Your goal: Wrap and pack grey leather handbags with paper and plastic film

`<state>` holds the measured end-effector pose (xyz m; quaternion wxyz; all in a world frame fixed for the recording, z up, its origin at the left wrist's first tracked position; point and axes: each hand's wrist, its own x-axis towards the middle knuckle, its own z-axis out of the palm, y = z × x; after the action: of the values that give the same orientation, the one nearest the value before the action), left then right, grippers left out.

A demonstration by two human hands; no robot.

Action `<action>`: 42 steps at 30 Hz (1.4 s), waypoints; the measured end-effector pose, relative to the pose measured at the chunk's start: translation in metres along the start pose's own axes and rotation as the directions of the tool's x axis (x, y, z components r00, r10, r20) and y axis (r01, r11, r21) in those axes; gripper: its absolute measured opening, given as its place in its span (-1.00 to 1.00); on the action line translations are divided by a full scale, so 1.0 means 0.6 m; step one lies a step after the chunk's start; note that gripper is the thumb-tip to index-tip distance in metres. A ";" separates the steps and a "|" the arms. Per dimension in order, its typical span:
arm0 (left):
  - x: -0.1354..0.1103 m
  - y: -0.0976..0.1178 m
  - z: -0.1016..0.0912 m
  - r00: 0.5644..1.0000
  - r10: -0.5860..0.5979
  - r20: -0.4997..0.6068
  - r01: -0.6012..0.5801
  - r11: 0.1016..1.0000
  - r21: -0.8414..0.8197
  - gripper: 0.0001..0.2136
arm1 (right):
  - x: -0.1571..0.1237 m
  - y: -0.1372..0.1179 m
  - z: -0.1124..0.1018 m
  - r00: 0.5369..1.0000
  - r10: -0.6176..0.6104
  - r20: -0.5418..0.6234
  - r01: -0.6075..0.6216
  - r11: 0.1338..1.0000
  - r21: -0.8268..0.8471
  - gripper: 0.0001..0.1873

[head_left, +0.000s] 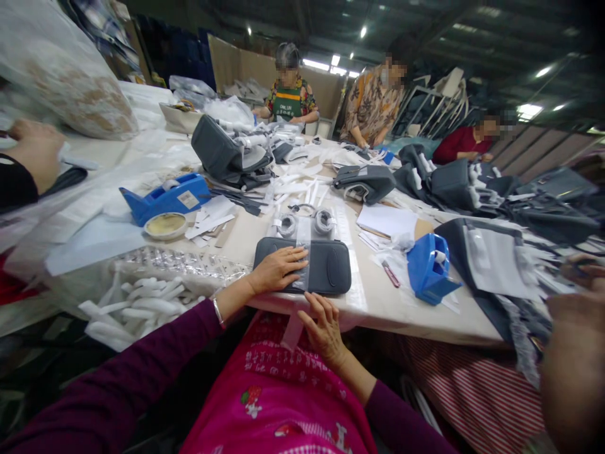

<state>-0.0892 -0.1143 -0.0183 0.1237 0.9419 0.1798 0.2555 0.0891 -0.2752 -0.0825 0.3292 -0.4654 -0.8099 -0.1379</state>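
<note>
The left hand [276,270] lies spread, pressing the grey pouch [326,266]; the right hand [324,328], just below the pouch, should pull the tape strip [293,328] smooth

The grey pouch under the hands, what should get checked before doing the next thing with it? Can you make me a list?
1. Grey pouch lies flat on the table: ok.
2. Left hand presses flat on the pouch: ok.
3. Clear tape strip runs over the pouch: ok; whether it sticks smoothly, cannot tell.
4. Right hand sits at the table's near edge below the pouch and grips nothing that shows: ok.
5. Blue tape dispenser stands close on the right: ok.
6. Two grey rings behind the pouch lie apart from it: ok.
</note>
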 end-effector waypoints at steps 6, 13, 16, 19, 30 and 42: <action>-0.004 -0.002 0.001 0.999 0.034 -0.020 -0.034 0.999 -0.008 -0.57 | 0.039 -0.055 -0.059 0.999 -0.035 0.027 0.030 0.984 0.174 -0.78; -0.008 -0.004 0.004 0.999 0.041 -0.035 -0.042 0.999 -0.010 -0.56 | 0.057 -0.100 -0.106 0.993 -0.015 0.116 -0.006 0.984 0.180 -0.80; -0.008 -0.004 0.006 0.999 0.029 -0.036 -0.030 0.999 -0.019 -0.55 | 0.062 -0.111 -0.111 0.993 -0.003 0.117 -0.020 0.980 0.198 -0.75; -0.008 -0.006 0.007 1.000 0.013 -0.024 -0.013 1.000 -0.011 -0.54 | 0.068 -0.123 -0.120 0.993 -0.010 0.122 -0.017 0.977 0.214 -0.73; -0.015 -0.001 0.006 0.998 0.023 -0.065 -0.020 0.999 0.039 -0.59 | 0.253 0.011 -0.103 0.982 0.186 0.020 -0.185 0.949 0.255 -0.75; -0.011 0.007 0.000 0.979 -0.153 -0.135 0.147 0.988 -0.051 -0.39 | 0.307 0.135 0.041 0.882 0.461 0.099 -0.466 0.884 0.041 -0.78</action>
<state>-0.0934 -0.1211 -0.0201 0.1492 0.9028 0.2531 0.3140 0.0830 -0.0975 0.0141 0.3319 -0.6404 -0.6926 -0.0091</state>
